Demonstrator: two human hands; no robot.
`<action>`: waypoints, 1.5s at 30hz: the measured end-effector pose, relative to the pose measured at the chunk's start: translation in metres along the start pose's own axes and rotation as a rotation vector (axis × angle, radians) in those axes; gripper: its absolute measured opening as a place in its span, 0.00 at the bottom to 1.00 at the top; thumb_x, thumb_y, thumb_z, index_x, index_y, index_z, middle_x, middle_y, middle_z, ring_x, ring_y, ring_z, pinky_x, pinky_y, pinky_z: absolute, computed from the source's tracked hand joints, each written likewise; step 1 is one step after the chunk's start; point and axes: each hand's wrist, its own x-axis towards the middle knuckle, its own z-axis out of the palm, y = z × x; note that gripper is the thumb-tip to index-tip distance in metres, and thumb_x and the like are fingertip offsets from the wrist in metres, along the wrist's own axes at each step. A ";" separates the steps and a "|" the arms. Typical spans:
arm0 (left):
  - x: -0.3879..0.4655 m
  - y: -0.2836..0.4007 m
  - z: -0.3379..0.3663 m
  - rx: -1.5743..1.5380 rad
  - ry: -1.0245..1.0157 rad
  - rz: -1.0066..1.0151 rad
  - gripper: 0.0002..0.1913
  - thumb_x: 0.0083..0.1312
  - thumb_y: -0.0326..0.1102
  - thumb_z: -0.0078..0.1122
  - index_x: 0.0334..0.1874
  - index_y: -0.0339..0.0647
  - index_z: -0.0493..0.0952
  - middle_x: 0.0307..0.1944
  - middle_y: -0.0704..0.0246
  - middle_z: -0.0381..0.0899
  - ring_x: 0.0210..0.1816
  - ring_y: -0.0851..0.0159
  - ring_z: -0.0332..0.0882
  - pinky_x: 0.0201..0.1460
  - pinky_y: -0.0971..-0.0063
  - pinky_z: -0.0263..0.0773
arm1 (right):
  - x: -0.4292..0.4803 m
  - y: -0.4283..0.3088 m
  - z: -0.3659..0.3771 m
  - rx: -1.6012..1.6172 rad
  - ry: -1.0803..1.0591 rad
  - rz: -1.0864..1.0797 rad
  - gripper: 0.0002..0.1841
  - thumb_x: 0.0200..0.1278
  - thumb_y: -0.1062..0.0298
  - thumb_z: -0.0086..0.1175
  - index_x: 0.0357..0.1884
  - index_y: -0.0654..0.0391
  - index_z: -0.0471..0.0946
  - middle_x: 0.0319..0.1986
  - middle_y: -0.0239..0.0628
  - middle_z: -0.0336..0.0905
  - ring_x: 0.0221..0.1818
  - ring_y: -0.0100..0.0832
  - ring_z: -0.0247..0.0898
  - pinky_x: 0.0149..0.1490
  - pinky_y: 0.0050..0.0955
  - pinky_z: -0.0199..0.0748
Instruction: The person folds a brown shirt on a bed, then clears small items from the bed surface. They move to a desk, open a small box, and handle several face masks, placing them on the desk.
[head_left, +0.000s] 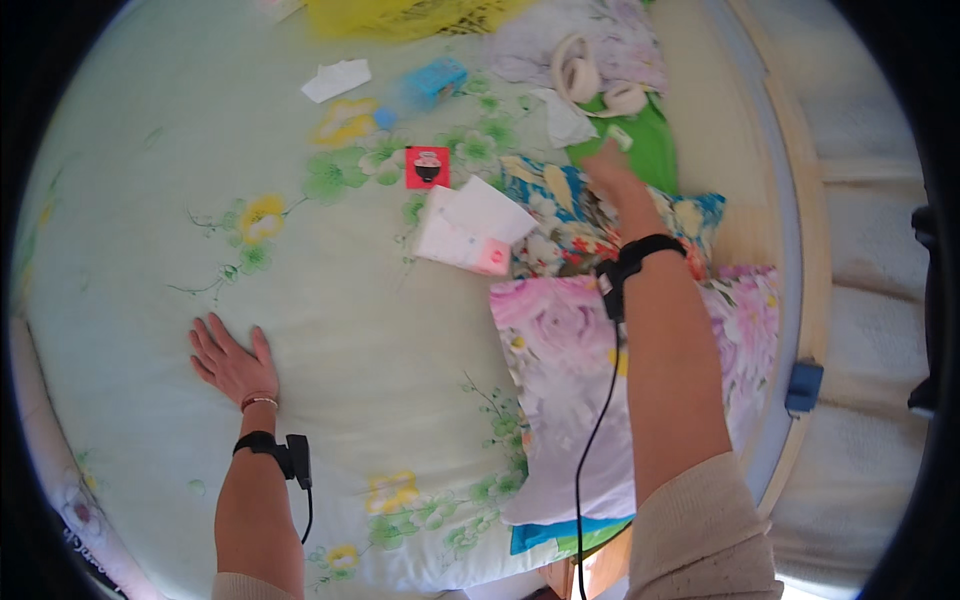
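Observation:
My left hand (232, 360) rests palm down with spread fingers on the floral bed sheet (360, 315). Over the green fabric (652, 146) reaches my right hand (611, 169), blurred, its fingertips near a small pale green-and-white item (619, 137); whether it touches or holds anything cannot be told. Cream headphones (585, 79) lie just beyond it, beside a crumpled white tissue (562, 120). Below the hand is a blue patterned pillow (551, 202). To its left sit a tissue pack (450, 232) with a tissue sticking out and a red square packet (427, 167).
A blue packet (435, 81), a small blue ball-like item (385, 117) and a white tissue (337, 80) lie farther off, near yellow material (412, 16). A pink floral pillow (570, 390) is under my right forearm. A cable hangs from each wrist device. The bed's wooden edge (814, 300) runs along the right.

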 end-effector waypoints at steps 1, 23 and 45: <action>0.001 0.000 -0.001 -0.002 -0.007 0.005 0.38 0.69 0.54 0.50 0.76 0.42 0.55 0.78 0.58 0.48 0.79 0.52 0.41 0.78 0.48 0.35 | 0.021 0.001 0.001 -0.080 -0.010 0.041 0.43 0.60 0.56 0.55 0.75 0.56 0.50 0.68 0.58 0.61 0.68 0.61 0.58 0.65 0.51 0.64; 0.009 -0.007 -0.011 -0.170 -0.127 -0.038 0.42 0.60 0.54 0.57 0.72 0.35 0.59 0.77 0.52 0.48 0.78 0.45 0.39 0.77 0.43 0.32 | -0.096 -0.205 0.057 0.035 -1.190 -0.915 0.15 0.70 0.62 0.53 0.55 0.54 0.76 0.51 0.33 0.77 0.44 0.26 0.71 0.49 0.31 0.74; 0.008 -0.011 -0.012 -0.214 -0.205 -0.081 0.41 0.60 0.56 0.56 0.70 0.34 0.63 0.76 0.51 0.49 0.78 0.44 0.40 0.77 0.41 0.32 | -0.055 -0.447 0.090 1.109 0.216 -1.009 0.09 0.61 0.69 0.63 0.41 0.60 0.79 0.39 0.34 0.79 0.43 0.29 0.74 0.50 0.27 0.72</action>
